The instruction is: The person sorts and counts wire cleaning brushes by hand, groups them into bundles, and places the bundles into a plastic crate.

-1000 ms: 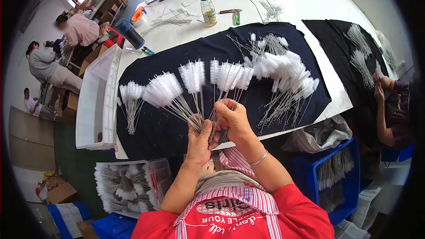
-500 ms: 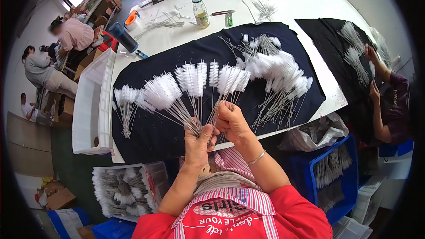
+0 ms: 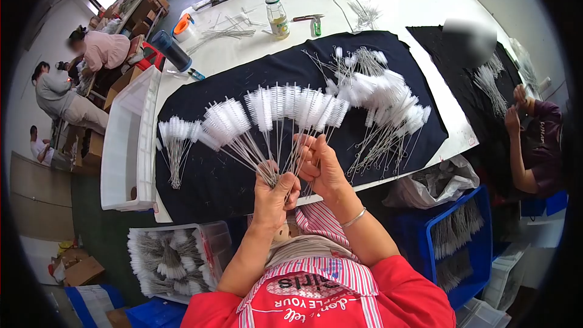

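Observation:
A fan of white-bristled bottle brushes (image 3: 226,121) with thin wire handles spreads out in front of me, bristles pointing away. My left hand (image 3: 276,189) is closed around the gathered wire handles at the fan's base. At the fan's right side, my right hand (image 3: 319,164) has its fingers curled at the wires of several brushes (image 3: 322,111), thumb raised beside them. On the dark cloth (image 3: 225,197) to the left lies a small bundle of brushes (image 3: 176,152). A larger loose heap of brushes (image 3: 379,94) with looped wire ends covers the cloth's right part.
A white bin (image 3: 127,146) stands at the table's left edge. A glass jar (image 3: 277,18), a green-handled tool (image 3: 316,26) and loose wires stand beyond the cloth. Brush-filled crates (image 3: 206,249) and a blue crate (image 3: 483,267) sit below. Another person's hands (image 3: 515,112) work at the right.
My right hand's fingers have loosened and its thumb has lifted away from the wires. Brushes in the fan's middle now stand closer together. The co-worker's hands at the right have moved nearer to their body.

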Tool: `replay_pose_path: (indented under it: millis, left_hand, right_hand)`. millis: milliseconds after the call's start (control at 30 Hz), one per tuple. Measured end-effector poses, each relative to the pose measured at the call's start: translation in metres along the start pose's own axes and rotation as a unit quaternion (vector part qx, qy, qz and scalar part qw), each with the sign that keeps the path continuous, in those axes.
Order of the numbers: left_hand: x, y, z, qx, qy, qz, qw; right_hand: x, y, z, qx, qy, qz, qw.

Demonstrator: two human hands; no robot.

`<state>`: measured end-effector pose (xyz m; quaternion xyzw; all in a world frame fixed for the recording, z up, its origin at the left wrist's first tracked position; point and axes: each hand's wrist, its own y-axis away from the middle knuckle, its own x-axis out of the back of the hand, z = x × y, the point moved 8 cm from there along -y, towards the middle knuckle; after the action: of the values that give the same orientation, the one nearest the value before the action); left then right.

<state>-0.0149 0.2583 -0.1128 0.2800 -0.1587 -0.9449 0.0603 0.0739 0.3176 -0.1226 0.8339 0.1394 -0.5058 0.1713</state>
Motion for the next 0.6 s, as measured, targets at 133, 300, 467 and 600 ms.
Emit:
replay_pose_path:
  millis: [133, 300, 467, 600]
  left_hand:
    - [-0.007, 0.006, 0.001, 0.048, 0.033, -0.049, 0.997]
    - [0.009, 0.005, -0.013, 0.125, 0.014, -0.068, 0.99]
    - [-0.003, 0.003, -0.007, 0.006, -0.271, 0.009, 0.962]
    - [0.003, -0.002, -0.006, -0.026, -0.313, -0.003, 0.95]
  right_hand:
    - [-0.006, 0.002, 0.01, -0.042, 0.045, -0.045, 0.997]
    - [-0.003, 0.002, 0.016, -0.07, 0.145, 0.056, 0.985]
    - [-0.002, -0.006, 0.011, 0.034, 0.197, 0.051, 0.979]
    - [-0.008, -0.001, 0.005, 0.094, 0.28, 0.049, 0.954]
